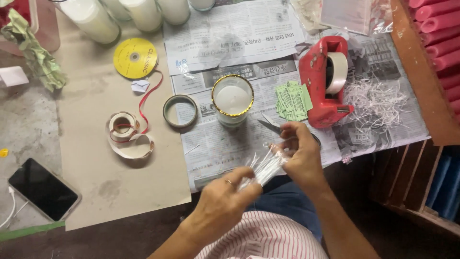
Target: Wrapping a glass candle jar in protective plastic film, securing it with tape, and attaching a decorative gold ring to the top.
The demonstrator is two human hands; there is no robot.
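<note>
- Both hands at near centre, just off near edge of newspaper (pixel 239 33), above lap.
- Left hand (pixel 225 201) nearer cam, fingers curled shut, pinching near-left end of clear cellophane strip bundle (pixel 266 165).
- Right hand (pixel 299 153) farther + right, fingers closed round far-right end of same bundle; thumb vs forefinger grip, exact contact partly hidden.
- Bundle long axis runs diag, near-left to far-right, spanning gap btw hands; both hands touching it, neither nearer.
- Bundle held in air, not resting on table.
- Scissors (pixel 269 125) on paper just beyond right hand, tips pointing far-left; handles hidden behind fingers.
- Glass candle w/ gold rim (pixel 232 100) upright, far of hands, centre.
- Green label stack (pixel 293 100) right of candle, beside red tape dispenser (pixel 323 86).
- Shredded white paper (pixel 378 100) right of dispenser.
- Tape ring (pixel 180 111) left of candle; yellow ribbon spool (pixel 135 58) far left, red ribbon trailing.
- Phone (pixel 43 189) near left, face up, well apart from hands.
</note>
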